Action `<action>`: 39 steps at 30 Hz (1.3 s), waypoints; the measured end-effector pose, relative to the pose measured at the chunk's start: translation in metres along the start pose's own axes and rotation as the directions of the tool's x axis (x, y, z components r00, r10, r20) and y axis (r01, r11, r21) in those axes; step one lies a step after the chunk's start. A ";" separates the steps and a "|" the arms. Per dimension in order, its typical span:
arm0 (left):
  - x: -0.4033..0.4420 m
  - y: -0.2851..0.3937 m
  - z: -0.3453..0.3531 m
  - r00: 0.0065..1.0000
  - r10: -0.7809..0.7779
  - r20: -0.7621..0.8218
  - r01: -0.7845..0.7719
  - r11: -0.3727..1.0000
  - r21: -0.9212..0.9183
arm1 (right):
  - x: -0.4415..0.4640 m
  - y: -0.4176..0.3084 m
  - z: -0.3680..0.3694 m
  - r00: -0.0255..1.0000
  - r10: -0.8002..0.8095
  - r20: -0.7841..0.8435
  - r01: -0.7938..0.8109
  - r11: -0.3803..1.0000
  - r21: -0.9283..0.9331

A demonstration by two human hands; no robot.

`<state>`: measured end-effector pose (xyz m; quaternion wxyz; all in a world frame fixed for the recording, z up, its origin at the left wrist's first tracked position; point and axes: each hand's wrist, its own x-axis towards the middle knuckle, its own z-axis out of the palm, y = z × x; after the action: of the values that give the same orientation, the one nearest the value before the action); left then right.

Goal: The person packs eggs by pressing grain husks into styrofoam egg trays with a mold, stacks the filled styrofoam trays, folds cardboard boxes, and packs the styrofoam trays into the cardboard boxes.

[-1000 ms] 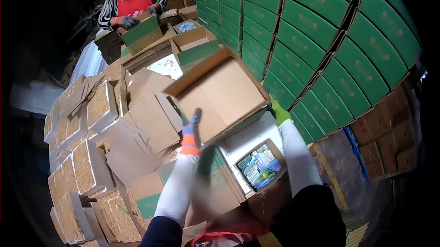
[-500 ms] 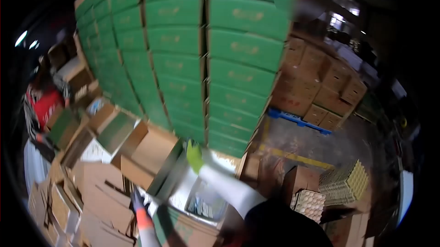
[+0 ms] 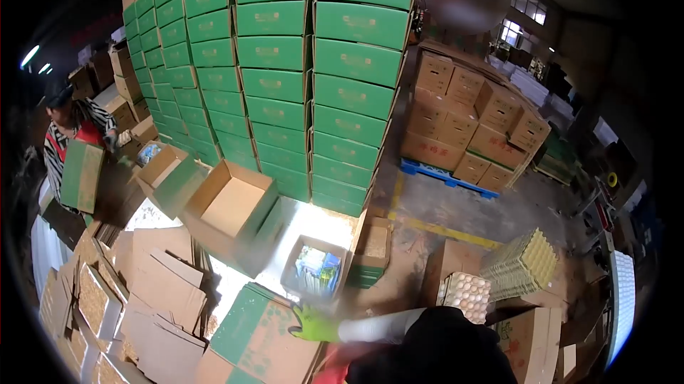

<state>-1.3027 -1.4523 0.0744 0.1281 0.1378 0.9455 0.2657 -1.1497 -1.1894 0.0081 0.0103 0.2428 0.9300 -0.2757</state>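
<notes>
My right hand (image 3: 313,323), in a yellow-green glove with a white sleeve behind it, is at the lower middle. Its fingers are spread at the edge of a folded green-and-brown carton (image 3: 260,323), with nothing held; I cannot tell whether it presses on the cardboard. My left hand is out of the picture. Beyond the folded carton, a small open box (image 3: 342,259) holds blue and green printed packets (image 3: 315,270). Left of that box, a large open-topped carton (image 3: 228,206) with a green side sits tilted, its near side blurred.
A tall wall of green cartons (image 3: 360,60) rises ahead. Flattened cardboard (image 3: 160,284) lies at left, where a co-worker (image 3: 75,120) holds a green carton (image 3: 83,176). At right are a tray of eggs (image 3: 467,297), stacked egg trays (image 3: 524,263) and brown cartons (image 3: 463,117) on a blue pallet (image 3: 449,179).
My right hand has left the large carton's far edge and come back toward me, down to the folded carton. My left hand has gone out of view. The camera view has shifted.
</notes>
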 end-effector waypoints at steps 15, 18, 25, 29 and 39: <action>-0.083 0.016 -0.163 0.872 0.305 -0.384 -0.015 0.800 0.600 | 0.086 -0.221 -0.143 0.361 -0.906 0.221 0.929 0.331 -0.163; -0.070 0.059 -0.124 0.854 0.356 -0.379 -0.067 0.798 0.598 | 0.139 -0.240 -0.142 0.352 -0.840 0.413 0.874 0.453 0.177; -0.128 0.093 -0.082 0.659 0.465 -0.591 -0.381 0.884 0.270 | 0.128 -0.288 -0.122 0.274 -0.918 0.286 0.960 0.242 -0.142; -0.144 0.126 -0.096 0.559 0.571 -0.601 -0.710 0.704 0.008 | 0.080 -0.303 -0.070 0.260 -0.919 0.295 0.963 0.227 -0.144; -0.096 0.009 -0.049 0.806 0.547 -0.227 -0.483 0.829 0.282 | 0.089 -0.264 -0.195 0.405 -0.905 -0.128 0.894 0.362 0.264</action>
<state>-1.2269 -1.4999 0.1357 -0.1085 0.3615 0.9027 0.2067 -1.3268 -1.2413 0.2937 -0.1593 -0.3106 0.8590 -0.3746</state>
